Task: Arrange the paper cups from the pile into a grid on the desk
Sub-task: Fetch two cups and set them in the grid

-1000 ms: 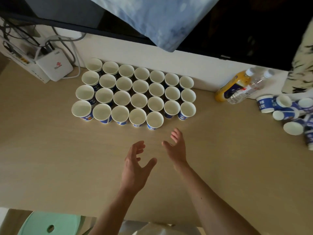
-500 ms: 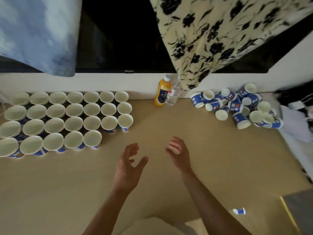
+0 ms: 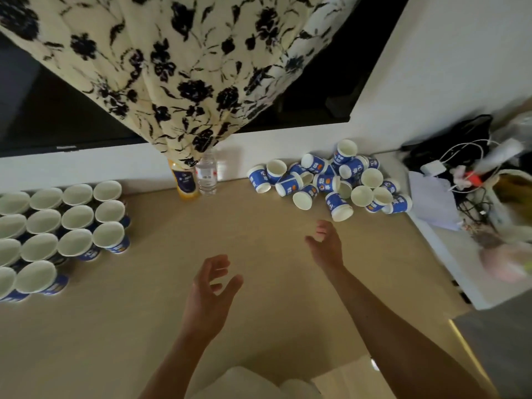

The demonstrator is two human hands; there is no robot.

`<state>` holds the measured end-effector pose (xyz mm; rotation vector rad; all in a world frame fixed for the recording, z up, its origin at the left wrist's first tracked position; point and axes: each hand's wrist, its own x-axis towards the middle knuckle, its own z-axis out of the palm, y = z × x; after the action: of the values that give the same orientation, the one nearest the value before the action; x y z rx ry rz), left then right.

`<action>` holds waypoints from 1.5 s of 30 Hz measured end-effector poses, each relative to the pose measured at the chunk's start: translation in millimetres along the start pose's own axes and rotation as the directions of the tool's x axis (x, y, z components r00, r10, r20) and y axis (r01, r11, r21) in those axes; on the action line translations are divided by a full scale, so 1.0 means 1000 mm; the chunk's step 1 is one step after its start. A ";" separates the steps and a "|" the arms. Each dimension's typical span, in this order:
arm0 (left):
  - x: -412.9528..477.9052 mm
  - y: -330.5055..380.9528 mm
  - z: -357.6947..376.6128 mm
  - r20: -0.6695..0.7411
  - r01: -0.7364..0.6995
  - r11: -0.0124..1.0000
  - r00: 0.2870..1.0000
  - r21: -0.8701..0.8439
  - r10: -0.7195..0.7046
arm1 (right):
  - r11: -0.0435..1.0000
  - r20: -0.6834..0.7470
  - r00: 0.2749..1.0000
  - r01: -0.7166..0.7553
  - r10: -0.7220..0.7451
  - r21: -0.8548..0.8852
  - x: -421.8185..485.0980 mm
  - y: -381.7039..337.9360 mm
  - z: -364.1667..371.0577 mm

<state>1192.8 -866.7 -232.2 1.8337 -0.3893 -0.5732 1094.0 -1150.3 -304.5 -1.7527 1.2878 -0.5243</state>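
1. Blue-and-white paper cups lie tumbled in a pile [image 3: 331, 182] at the far right of the desk [image 3: 259, 326], most of them on their sides.
2. Upright cups form a grid [image 3: 77, 217] at the left, packed close together, well apart from the pile.
3. Over the near middle of the desk, the left hand [image 3: 210, 286] has its fingers spread and loosely curved; it holds nothing.
4. Just near of the pile, the right hand [image 3: 326, 244] has relaxed fingers, is empty and touches no cup.
5. Between grid and pile, an orange bottle [image 3: 184, 182] and a clear bottle [image 3: 206, 178] stand side by side at the far edge.
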 end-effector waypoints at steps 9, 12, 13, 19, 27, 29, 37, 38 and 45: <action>-0.002 0.019 0.052 0.044 0.017 0.997 0.999 0.081 -0.021 | 0.963 -0.216 0.957 -0.226 0.192 -0.145 0.094 0.033 -0.040; -0.002 0.020 0.054 0.040 0.021 0.994 0.999 0.110 -0.026 | 0.955 -0.239 0.937 -0.284 0.256 -0.091 0.108 0.037 -0.038; -0.001 0.020 0.054 0.037 0.022 0.993 0.999 0.119 -0.027 | 0.953 -0.239 0.933 -0.294 0.269 -0.077 0.114 0.039 -0.036; 0.004 0.019 0.057 0.030 0.043 0.990 0.998 0.134 -0.048 | 0.941 -0.237 0.917 -0.337 0.322 -0.023 0.147 0.051 -0.027; 0.008 0.021 0.063 0.019 0.058 0.989 0.998 0.138 -0.061 | 0.936 -0.216 0.911 -0.344 0.352 0.073 0.163 0.072 -0.017; 0.010 0.022 0.064 0.025 0.055 0.987 0.998 0.150 -0.059 | 0.936 -0.221 0.909 -0.339 0.352 0.095 0.160 0.072 -0.018; 0.010 0.032 0.069 0.085 -0.017 0.973 0.996 0.232 -0.003 | 0.985 -0.042 0.985 -0.163 0.166 0.062 0.093 0.043 -0.018; 0.010 0.033 0.069 0.090 -0.039 0.967 0.996 0.251 0.016 | 0.990 0.036 0.991 -0.127 0.125 0.062 0.081 0.037 -0.015; 0.011 0.034 0.051 0.123 -0.223 0.861 0.975 0.458 0.187 | 0.985 0.595 0.789 0.068 -0.150 0.159 -0.011 -0.028 -0.016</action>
<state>1173.5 -923.4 -215.6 2.1994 -0.8240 -0.4215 1092.9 -1144.9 -270.9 -1.6941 0.6801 -0.0751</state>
